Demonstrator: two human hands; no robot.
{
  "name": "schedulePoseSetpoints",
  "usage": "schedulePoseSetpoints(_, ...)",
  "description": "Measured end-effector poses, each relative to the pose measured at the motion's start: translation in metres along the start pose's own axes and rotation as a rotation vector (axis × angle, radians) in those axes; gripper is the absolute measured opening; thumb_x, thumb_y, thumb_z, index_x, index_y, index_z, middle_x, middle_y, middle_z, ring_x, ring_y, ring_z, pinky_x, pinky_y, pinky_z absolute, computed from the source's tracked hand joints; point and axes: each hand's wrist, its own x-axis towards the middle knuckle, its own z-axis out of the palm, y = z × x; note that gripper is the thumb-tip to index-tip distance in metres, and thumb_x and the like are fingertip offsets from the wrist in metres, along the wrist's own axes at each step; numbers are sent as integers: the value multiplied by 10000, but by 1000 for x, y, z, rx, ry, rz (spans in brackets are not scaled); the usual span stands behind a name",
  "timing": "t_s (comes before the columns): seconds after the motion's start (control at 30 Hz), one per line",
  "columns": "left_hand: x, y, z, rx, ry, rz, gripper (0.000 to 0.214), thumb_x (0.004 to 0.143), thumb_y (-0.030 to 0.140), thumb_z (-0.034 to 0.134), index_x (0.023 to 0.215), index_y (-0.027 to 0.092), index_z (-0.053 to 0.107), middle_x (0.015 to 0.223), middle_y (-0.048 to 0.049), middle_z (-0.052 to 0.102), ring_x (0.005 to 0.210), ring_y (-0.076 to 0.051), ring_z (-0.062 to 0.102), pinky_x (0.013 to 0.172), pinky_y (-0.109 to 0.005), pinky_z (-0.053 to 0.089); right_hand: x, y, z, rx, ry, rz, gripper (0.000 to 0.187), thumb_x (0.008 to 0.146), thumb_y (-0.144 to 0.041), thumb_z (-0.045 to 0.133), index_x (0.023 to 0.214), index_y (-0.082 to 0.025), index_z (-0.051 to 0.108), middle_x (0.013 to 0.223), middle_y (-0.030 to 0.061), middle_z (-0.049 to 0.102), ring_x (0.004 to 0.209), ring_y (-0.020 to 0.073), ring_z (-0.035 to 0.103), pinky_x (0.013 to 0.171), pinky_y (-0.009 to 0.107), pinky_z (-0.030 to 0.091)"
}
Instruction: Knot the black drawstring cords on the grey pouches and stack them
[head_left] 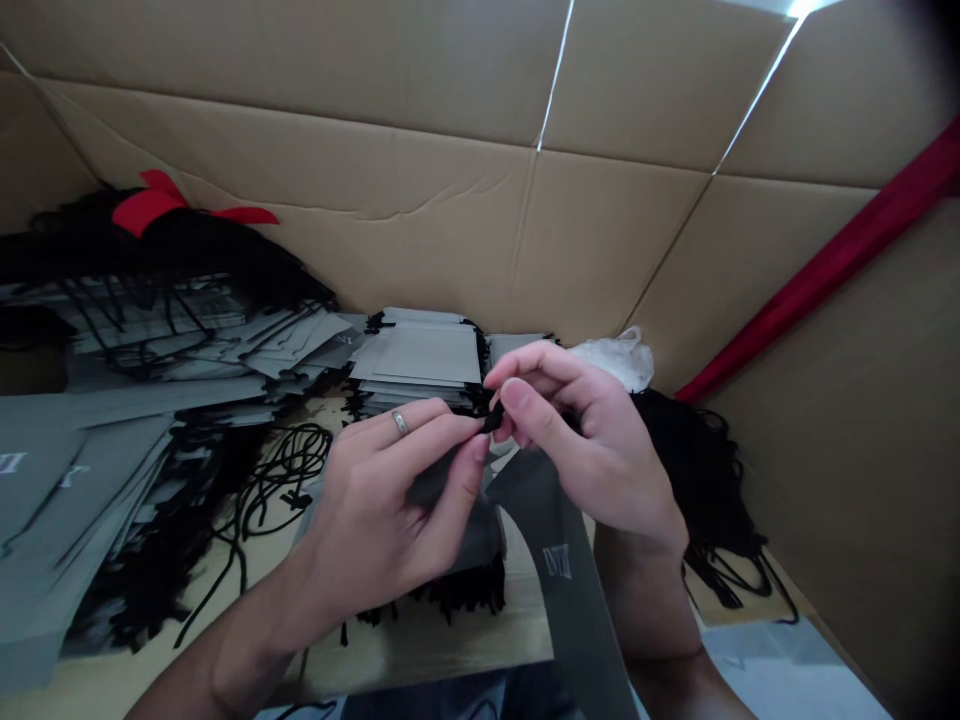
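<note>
My left hand (390, 500) and my right hand (585, 440) meet in the middle of the view, fingertips pinched together on a short piece of black cord (493, 418). A ring shows on a left finger. Under both hands hangs a flat grey paper bag (562, 570) with white lettering, its top edge up by the fingers. Whether the cord is threaded through the bag is hidden by my fingers.
Stacks of flat grey bags (420, 360) lie behind the hands and more spread at the left (67, 500). Loose black cords (277, 480) lie on the wooden table, a black cord bundle (697, 470) at right. Cardboard walls (450, 180) surround; a red strip (825, 270) runs at right.
</note>
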Motion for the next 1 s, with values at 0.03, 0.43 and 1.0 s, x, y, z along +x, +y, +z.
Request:
schedulePoseSetpoints(0.03, 1, -1, 0, 20, 17, -2, 112, 982, 95, 708, 1034, 192, 693, 864, -2, 715, 744, -110, 686, 637, -250, 499, 0, -1, -1, 2, 21, -24, 154, 1070, -306, 747, 1105, -159, 720, 846, -15, 725, 706, 66, 661, 634, 149, 520)
schedulePoseSetpoints(0.43, 0, -12, -4, 91, 196, 45, 168, 977, 103, 736, 1094, 224, 741, 885, 0, 743, 738, -126, 671, 654, -258, 531, -4, 7, -9, -686, -178, -276, 235, 927, -190, 856, 1135, -171, 748, 1135, 65, 740, 1051, 224, 626, 891, 349, 530)
schedulePoseSetpoints(1.0, 13, -61, -33, -318, -139, -802, 640, 950, 770, 684, 1233, 195, 691, 990, -114, 779, 735, -246, 784, 493, -263, 578, -18, 7, 25, -1117, -13, -761, 221, 1003, -80, 552, 831, -213, 592, 750, -9, 563, 692, 151, 482, 578, 338, 329)
